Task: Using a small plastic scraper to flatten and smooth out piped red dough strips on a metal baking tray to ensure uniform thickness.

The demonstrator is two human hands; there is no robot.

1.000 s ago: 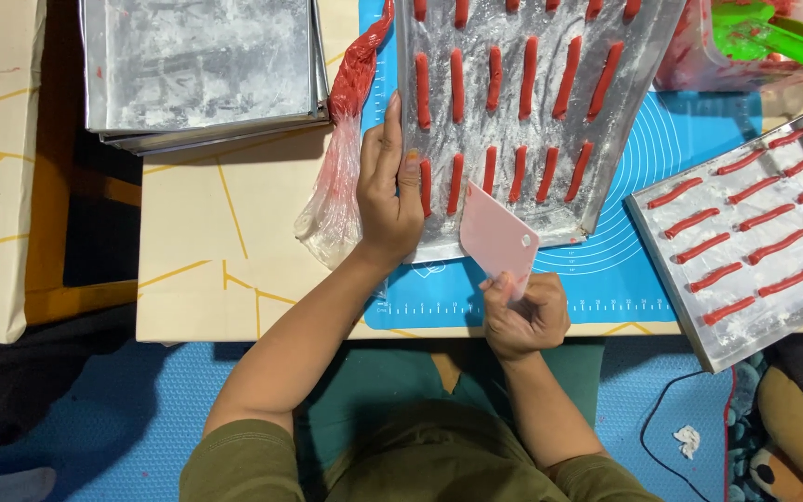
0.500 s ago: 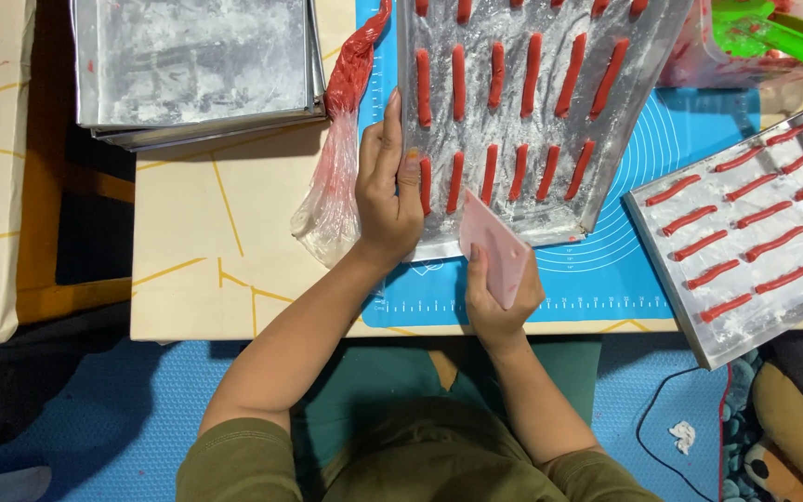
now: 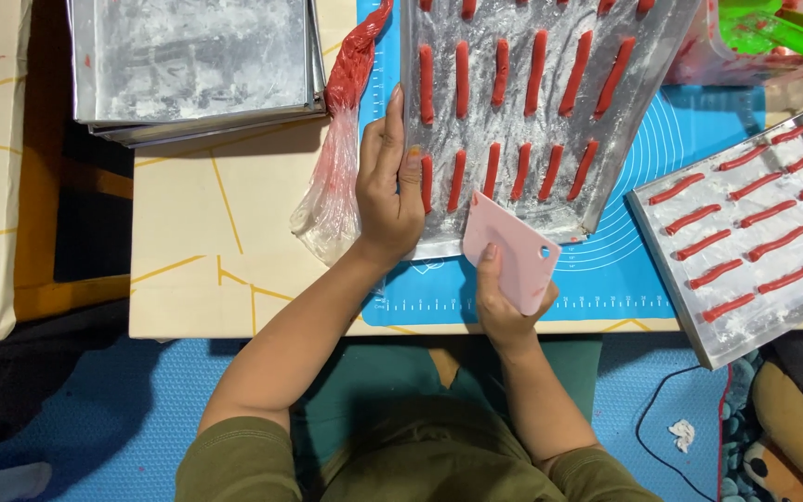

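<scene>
Two trays already carry rows of red dough sticks [image 3: 497, 70]; the left hand [image 3: 388, 186] lies flat on the nearer tray [image 3: 606, 200], the right hand [image 3: 504, 297] clamps a pink scraper [image 3: 511, 249] at its edge.

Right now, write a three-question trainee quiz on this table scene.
1. True or false: the left hand rests on the floured metal tray of red dough sticks.
2. What does the right hand hold? A) a rolling pin B) a pink plastic scraper C) a knife
3. Fill in: the tray under the hands lies on a ____ silicone mat.

Key: 1 true; 2 B; 3 blue.
</scene>
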